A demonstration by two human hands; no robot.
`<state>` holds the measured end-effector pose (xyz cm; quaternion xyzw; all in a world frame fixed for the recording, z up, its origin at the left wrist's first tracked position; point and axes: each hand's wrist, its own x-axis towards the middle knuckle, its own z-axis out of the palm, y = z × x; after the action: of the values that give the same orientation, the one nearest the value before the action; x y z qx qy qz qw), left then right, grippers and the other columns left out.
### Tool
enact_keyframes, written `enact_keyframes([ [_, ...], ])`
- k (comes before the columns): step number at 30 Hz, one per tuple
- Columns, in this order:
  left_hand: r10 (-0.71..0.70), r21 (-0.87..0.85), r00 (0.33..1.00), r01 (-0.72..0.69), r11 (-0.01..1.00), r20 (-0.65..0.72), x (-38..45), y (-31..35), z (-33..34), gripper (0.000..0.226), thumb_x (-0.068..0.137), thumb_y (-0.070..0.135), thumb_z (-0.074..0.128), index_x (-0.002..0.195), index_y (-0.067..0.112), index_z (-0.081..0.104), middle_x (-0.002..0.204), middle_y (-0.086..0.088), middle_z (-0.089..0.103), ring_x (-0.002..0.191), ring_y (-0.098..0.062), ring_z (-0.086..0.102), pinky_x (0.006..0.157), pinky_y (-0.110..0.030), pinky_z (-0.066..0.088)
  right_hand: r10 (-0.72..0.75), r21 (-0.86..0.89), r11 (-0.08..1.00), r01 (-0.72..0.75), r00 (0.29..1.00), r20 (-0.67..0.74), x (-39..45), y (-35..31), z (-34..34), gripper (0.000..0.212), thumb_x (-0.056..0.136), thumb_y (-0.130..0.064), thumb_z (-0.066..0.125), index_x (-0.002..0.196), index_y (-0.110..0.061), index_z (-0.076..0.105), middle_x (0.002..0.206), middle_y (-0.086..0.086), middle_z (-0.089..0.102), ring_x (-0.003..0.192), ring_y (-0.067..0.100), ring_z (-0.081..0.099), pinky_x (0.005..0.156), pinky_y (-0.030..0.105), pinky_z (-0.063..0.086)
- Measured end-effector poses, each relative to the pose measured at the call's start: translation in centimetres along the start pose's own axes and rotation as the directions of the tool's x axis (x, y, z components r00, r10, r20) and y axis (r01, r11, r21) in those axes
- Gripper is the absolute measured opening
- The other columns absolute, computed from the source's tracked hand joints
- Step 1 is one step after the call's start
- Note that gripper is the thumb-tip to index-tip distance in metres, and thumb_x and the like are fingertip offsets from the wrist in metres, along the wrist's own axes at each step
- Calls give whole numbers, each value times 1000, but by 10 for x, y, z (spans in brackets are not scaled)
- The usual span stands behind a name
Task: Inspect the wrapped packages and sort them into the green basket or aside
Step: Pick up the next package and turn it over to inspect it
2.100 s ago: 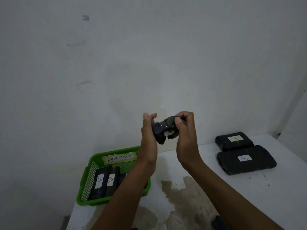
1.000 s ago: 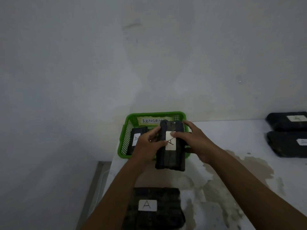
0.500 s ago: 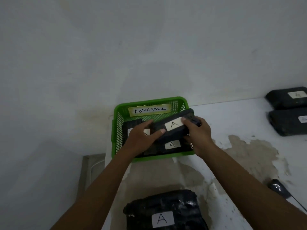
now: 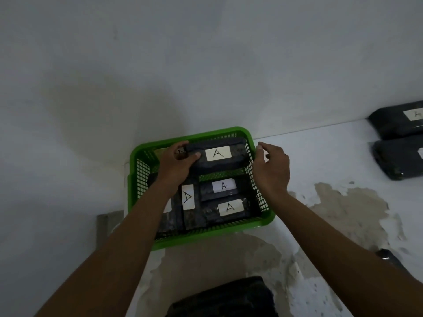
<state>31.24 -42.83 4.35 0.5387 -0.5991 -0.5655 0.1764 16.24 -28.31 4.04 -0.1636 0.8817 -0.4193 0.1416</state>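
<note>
Basket: a green basket [image 4: 263, 221] sits at the table's back left corner, its far rim against the wall and its left side at the table edge.
Open room: bare white table [image 4: 320, 161] lies right of the basket; a stained patch [image 4: 350, 202] spreads nearer.
Top package: a dark wrapped package [image 4: 219, 164] marked "A" lies along the basket's far end, above three more labelled packages [image 4: 225, 208].
Left hand: the left hand [image 4: 177, 167] grips the top package's left end, thumb on top, fingers curled round the far edge.
Right hand: the right hand [image 4: 272, 168] hovers just outside the basket's right wall, fingers loosely bent, holding nothing.
Set aside: two dark packages [image 4: 398, 133] rest at far right, well apart.
Near edge: another dark package [image 4: 229, 298].
</note>
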Motion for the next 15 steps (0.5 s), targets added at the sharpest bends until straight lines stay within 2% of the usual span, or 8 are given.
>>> enact_keyframes([
  [2, 27, 73, 1000, -27, 997, -6, 6, -5, 4, 42, 84, 24, 79, 122, 31, 60, 123, -6, 64, 105, -22, 64, 87, -36, 58, 48, 11, 999, -50, 990, 136, 4, 9, 3, 36, 104, -36, 40, 124, -18, 64, 124, 3, 64, 116, 23, 57, 96, 39, 46],
  [3, 43, 104, 999, -42, 994, -11, 8, -6, 6, 43, 85, 25, 78, 123, 29, 60, 126, -6, 63, 108, -22, 63, 90, -38, 57, 76, 23, 996, -82, 974, 215, 5, 13, 5, 36, 105, -36, 37, 117, -15, 65, 114, 4, 66, 110, 25, 59, 89, 37, 46],
  [5, 69, 159, 997, -65, 985, -17, 11, -7, 13, 43, 87, 27, 76, 127, 26, 58, 128, -2, 58, 110, -20, 59, 94, -36, 54, 97, 29, 994, -109, 954, 284, 5, 19, 6, 37, 107, -35, 32, 102, -13, 61, 97, 3, 64, 98, 25, 60, 79, 33, 40],
  [8, 106, 242, 994, -99, 965, -15, 15, -8, 23, 46, 90, 29, 72, 133, 21, 55, 119, 2, 53, 107, -16, 54, 92, -28, 47, 95, 35, 993, -109, 955, 280, 5, 21, 8, 35, 108, -36, 30, 98, -16, 58, 93, 0, 61, 92, 22, 57, 78, 32, 37],
  [15, 161, 361, 984, -178, 916, 75, 16, -25, 27, 53, 95, 38, 63, 141, 16, 50, 133, -6, 59, 119, -22, 58, 93, -27, 45, 92, 29, 994, -103, 961, 261, 6, 25, 11, 33, 107, -38, 30, 94, -19, 54, 87, -3, 57, 91, 24, 56, 77, 34, 38],
])
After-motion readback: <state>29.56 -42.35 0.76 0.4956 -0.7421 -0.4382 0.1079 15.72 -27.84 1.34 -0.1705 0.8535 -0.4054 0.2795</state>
